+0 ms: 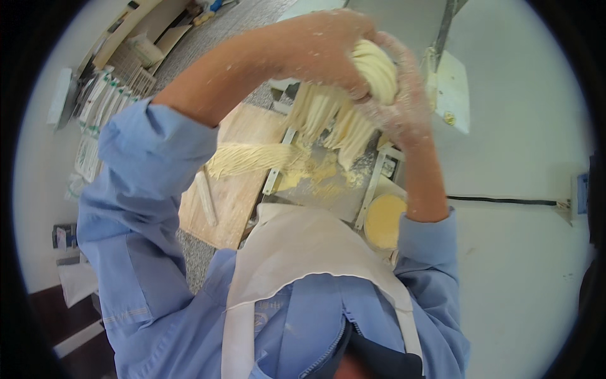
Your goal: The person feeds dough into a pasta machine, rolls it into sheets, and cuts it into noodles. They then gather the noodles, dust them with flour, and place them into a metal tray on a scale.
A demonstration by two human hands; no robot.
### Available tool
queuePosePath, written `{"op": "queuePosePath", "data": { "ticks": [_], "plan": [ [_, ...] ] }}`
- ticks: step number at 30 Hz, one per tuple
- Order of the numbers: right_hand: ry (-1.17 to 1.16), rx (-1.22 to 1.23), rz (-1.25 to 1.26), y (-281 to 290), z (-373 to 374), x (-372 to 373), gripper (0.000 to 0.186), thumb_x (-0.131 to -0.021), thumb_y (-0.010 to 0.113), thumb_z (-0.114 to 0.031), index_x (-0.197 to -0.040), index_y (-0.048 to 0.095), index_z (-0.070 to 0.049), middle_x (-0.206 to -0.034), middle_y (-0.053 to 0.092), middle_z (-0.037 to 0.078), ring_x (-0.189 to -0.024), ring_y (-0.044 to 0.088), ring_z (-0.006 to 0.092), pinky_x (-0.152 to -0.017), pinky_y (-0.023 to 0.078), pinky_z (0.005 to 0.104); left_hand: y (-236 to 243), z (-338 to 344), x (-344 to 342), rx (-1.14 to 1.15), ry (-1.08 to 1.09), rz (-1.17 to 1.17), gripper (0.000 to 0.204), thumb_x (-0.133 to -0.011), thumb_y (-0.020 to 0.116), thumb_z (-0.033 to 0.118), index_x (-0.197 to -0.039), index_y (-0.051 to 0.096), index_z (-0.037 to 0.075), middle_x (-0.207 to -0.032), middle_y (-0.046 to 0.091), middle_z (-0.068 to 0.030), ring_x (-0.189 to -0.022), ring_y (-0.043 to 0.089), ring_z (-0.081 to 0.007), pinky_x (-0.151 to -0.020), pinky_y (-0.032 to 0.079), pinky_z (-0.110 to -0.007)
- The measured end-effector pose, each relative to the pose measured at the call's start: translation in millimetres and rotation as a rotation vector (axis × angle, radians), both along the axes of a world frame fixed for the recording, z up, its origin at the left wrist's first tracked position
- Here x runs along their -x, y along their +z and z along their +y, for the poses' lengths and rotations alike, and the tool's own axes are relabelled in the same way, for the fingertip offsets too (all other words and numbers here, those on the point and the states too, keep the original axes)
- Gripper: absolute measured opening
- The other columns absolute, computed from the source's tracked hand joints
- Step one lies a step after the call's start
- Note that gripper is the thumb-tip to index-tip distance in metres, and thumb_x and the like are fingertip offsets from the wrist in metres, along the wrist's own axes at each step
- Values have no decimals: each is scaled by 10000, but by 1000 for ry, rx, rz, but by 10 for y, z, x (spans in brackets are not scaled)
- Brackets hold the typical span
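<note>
Both hands are raised at the top of the view around a coiled bundle of pale, thick noodles (374, 71). My left hand (331, 57) grips it from the left, with its fingers partly hidden. My right hand (401, 110) is closed round its right and lower side, dusted with flour. Below them, several loose hanks of noodles (312, 117) lie on a metal bed (328, 189) with yellow meal scattered on it. More thin yellow noodles (243, 161) spread over a wooden board (233, 208) at the left, near a pale wooden stick (206, 197).
A bowl of yellow meal (385, 222) is at the lower right of the bed. A white box (451, 91) stands at the upper right, and a black cable (499, 199) runs rightward. At the far left are a wire rack (136, 79), packages (95, 114) and shelving (117, 35).
</note>
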State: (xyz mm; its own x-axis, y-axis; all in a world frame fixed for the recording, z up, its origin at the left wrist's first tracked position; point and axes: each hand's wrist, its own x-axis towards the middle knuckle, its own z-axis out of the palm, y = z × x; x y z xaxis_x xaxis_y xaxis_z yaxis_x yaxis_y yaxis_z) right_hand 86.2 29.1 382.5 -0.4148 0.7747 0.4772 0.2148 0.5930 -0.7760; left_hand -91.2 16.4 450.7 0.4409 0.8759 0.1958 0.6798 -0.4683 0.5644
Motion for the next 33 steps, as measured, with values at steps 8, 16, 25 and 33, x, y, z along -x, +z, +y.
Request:
{"op": "queuePosePath", "data": {
  "ticks": [8,16,25,33],
  "plan": [
    [89,314,-36,-753,120,109,448,-718,708,-77,-1136,551,-36,-955,630,43,-850,589,152,-786,501,294,180,-29,135,7,74,-172,618,-544,768,222,-1093,607,-11,-928,639,-141,-855,624,-250,-755,504,-335],
    [133,570,159,-1002,-90,70,287,-834,705,-215,-1003,595,-11,-814,635,68,-750,617,151,-672,501,297,342,59,279,184,135,-97,635,-619,756,181,-1195,545,18,-1042,631,-142,-978,595,-217,-857,476,-315],
    [-56,177,-486,-1123,56,-251,999,-645,821,-437,-1408,317,-36,-1316,476,237,-1220,464,397,-997,411,426,116,241,335,56,34,-89,626,-597,759,154,-1173,541,41,-938,641,-99,-870,619,-209,-807,486,-317],
    [60,182,-146,-811,-107,-101,1152,-606,862,-428,-1459,196,-35,-1432,346,199,-1321,371,316,-1069,344,403,-282,78,145,98,89,69,629,-622,734,138,-1178,483,-14,-981,629,-227,-947,626,-343,-832,489,-368]
  ]
}}
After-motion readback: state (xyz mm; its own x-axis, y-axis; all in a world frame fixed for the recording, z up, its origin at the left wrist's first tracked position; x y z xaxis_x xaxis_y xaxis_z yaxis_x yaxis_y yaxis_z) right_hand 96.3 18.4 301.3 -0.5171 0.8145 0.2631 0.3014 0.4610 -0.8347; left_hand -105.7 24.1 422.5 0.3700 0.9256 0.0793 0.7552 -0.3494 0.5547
